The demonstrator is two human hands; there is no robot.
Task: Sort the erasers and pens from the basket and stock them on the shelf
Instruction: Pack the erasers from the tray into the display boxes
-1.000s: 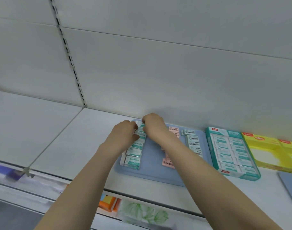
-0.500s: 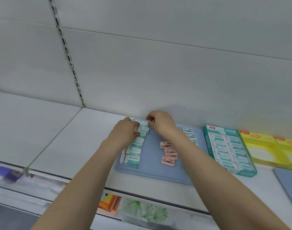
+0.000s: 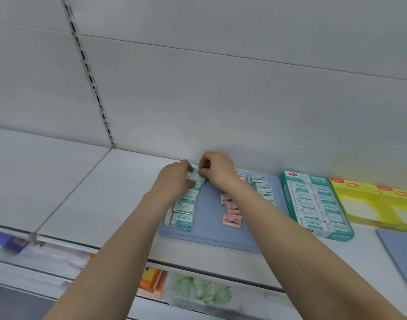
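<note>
Reaching up over the white shelf (image 3: 94, 192), both bare forearms meet at the far edge of a blue mat (image 3: 209, 229), near twelve o'clock of its left half. The left hand (image 3: 174, 179) has its fingers curled against the left end of a teal-sleeved eraser (image 3: 197, 178), and the right hand (image 3: 217, 170) pinches the same eraser from its other side with bent fingers, so the two hands hold it between them. That eraser sits at the head of a column of teal erasers (image 3: 184, 210) running down toward six o'clock along the mat's left side. At about three o'clock from this column lie a few pink erasers (image 3: 231, 212), partly hidden by the right forearm, and beyond them, at the mat's right edge, a line of white 4B erasers (image 3: 262, 187). Farther toward three o'clock stands a teal display box (image 3: 313, 204) full of erasers, then a yellow box (image 3: 371, 204) just beside it. Another blue mat (image 3: 403, 250) shows at four o'clock. Below, toward six o'clock, an orange packet (image 3: 149, 279) and a leaf-printed pack (image 3: 197, 293) sit on a lower level, blurred.
</note>
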